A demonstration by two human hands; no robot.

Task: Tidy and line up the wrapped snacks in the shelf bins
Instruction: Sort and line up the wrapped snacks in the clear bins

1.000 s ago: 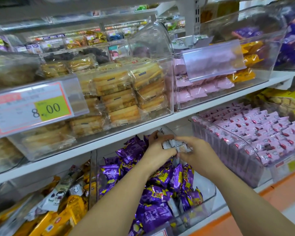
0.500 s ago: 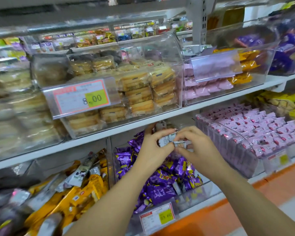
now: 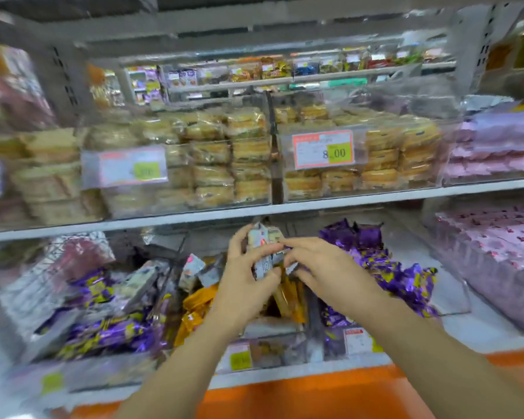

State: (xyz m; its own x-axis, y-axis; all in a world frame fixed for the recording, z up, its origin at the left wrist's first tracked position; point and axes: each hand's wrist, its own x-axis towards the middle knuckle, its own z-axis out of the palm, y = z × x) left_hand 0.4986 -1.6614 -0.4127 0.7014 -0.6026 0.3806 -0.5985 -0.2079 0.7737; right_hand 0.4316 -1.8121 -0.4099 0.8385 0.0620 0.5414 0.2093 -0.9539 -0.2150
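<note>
My left hand (image 3: 242,273) grips a small stack of white wrapped snack bars (image 3: 265,240), held upright in front of the lower shelf. My right hand (image 3: 318,267) pinches the same stack from the right side. Both hands hover over a clear bin of orange-yellow and white wrapped snacks (image 3: 200,300). Just to the right is a clear bin of purple wrapped snacks (image 3: 384,267). The picture is blurred by motion.
The upper shelf (image 3: 345,204) holds clear bins of tan cakes (image 3: 375,158) with an 8.00 price tag (image 3: 324,149). Pink packets (image 3: 493,249) fill a bin at the right. Purple and silver packs (image 3: 97,325) lie at the lower left. An orange strip (image 3: 285,397) runs below.
The view has swung left and both hands have carried the white bars leftward, from above the purple bin to above the orange-yellow bin. Both hands kept their hold.
</note>
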